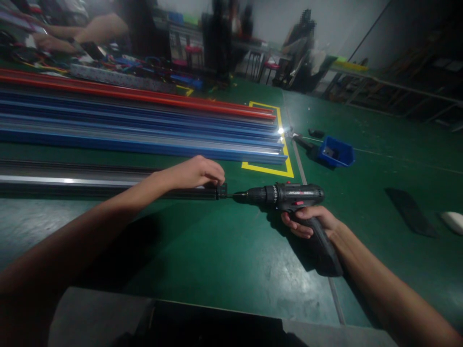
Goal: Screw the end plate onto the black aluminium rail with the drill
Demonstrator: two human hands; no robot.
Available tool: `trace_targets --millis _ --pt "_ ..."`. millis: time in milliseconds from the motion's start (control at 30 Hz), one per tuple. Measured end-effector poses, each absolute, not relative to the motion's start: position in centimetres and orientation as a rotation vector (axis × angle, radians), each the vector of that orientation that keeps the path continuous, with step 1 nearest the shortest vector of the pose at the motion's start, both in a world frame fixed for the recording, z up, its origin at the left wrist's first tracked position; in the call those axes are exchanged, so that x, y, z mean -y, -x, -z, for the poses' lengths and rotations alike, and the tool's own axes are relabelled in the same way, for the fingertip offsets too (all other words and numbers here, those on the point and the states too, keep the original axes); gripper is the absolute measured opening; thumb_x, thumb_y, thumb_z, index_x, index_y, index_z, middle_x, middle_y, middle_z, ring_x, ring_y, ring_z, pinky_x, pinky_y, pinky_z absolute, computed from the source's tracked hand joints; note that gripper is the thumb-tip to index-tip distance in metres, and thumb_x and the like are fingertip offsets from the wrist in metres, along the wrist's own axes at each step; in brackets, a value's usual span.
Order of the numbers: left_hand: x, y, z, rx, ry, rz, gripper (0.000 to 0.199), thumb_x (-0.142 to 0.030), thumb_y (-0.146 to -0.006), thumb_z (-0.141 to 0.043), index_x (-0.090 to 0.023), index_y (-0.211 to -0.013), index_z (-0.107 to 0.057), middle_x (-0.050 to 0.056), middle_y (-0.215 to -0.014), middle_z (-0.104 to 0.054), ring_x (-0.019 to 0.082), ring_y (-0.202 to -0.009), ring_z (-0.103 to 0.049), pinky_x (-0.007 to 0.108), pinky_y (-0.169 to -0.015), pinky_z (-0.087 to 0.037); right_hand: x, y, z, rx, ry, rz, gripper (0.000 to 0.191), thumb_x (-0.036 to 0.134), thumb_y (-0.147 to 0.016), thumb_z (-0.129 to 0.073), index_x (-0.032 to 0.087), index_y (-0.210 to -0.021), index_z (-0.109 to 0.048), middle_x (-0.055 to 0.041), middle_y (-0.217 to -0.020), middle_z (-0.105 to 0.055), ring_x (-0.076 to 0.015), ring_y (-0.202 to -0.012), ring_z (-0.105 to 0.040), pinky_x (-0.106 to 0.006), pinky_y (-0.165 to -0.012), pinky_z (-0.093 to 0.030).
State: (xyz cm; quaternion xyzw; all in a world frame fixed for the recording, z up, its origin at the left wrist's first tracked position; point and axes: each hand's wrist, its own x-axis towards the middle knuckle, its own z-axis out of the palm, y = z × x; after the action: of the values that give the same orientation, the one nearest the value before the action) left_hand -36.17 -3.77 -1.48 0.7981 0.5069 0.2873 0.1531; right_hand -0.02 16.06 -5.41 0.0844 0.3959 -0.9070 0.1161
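My right hand (pixel 307 221) is wrapped round the grip of a black cordless drill (pixel 296 195), which lies level and points left. Its bit reaches the small black end cap (pixel 221 191) on the end of a long dark metal profile (pixel 90 179). My left hand (pixel 202 172) rests over that same end, fingers curled down and closed at the end cap. Whether the fingertips pinch the cap or only press on it is partly hidden.
Behind the dark profile lie several blue profiles (pixel 144 130) and red profiles (pixel 144 94), ending near yellow floor-style tape (pixel 267 169). A blue bin (pixel 338 152) with small parts stands to the right, near a flat black piece (pixel 410 212). Another person's arm (pixel 90 33) works over cables at the back left.
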Motion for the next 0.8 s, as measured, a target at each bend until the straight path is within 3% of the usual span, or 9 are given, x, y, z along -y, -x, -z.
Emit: trace_targets --millis 800 --pt "3.83 36.24 1.56 -1.449 -2.339 -0.843 0.022 -0.019 -0.097 -0.060 -0.020 -0.091 -0.081 0.005 -0.096 -0.081 0.013 -0.086 -0.075 0.023 -0.078 -0.055 -16.13 -0.04 5.44 -1.165 -0.249 2.639 0.026 0.023 -0.094 -0.069 0.001 -0.107 -0.073 -0.0093 -0.087 -0.069 -0.0035 -0.049 -0.051 -0.016 -0.053 -0.055"
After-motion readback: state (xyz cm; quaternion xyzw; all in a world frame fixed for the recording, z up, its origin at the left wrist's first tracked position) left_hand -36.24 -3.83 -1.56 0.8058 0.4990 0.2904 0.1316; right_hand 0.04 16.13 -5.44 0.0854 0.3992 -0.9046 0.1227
